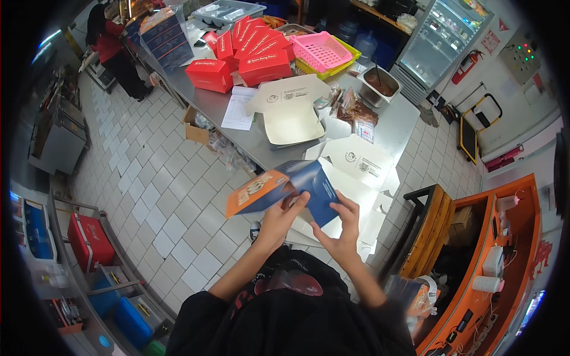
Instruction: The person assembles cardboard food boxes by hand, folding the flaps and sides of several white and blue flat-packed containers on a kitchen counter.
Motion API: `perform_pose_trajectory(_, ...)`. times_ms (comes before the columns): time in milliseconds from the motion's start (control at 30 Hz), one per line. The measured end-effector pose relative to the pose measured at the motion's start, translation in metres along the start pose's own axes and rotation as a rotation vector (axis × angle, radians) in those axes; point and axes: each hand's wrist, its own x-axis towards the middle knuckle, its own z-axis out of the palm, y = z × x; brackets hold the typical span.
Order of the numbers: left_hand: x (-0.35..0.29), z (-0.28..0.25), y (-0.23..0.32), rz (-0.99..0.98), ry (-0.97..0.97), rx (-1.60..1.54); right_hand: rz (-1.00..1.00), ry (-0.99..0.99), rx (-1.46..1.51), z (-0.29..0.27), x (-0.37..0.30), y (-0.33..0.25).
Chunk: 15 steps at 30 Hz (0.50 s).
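Observation:
A partly folded cardboard food box (309, 187), dark blue with an orange lid panel, is in my hands above the near edge of the steel table. My left hand (279, 222) grips its near side, thumb on the blue card. My right hand (342, 231) holds the corner of a blue side panel between thumb and fingers. Beneath and to the right lie unfolded white-inside box blanks (362, 163). Farther off, an opened box (291, 121) stands with its white lid raised.
Red folded boxes (208, 75) crowd the far table, beside a pink basket (320, 50) and a paper sheet (240, 108). A steel pan (380, 85) of brown sauce stands at the table's right. Another person (113, 50) stands far left. A wooden bench (424, 234) is at right.

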Motion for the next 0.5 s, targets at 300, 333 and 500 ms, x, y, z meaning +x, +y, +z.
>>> perform_pose_trajectory(300, -0.004, -0.011, 0.033, 0.299, -0.188, 0.104, 0.409, 0.242, 0.398, 0.036, 0.134, 0.099)
perform_pose_trajectory(333, -0.005, -0.015, 0.033, 0.287, -0.149, 0.172, 0.418, 0.258, 0.461, 0.038, 0.151, 0.114)
perform_pose_trajectory(500, -0.009, -0.049, 0.007, 0.121, -0.009, 0.243, 0.382, 0.138, 0.181, 0.065, 0.172, 0.197)
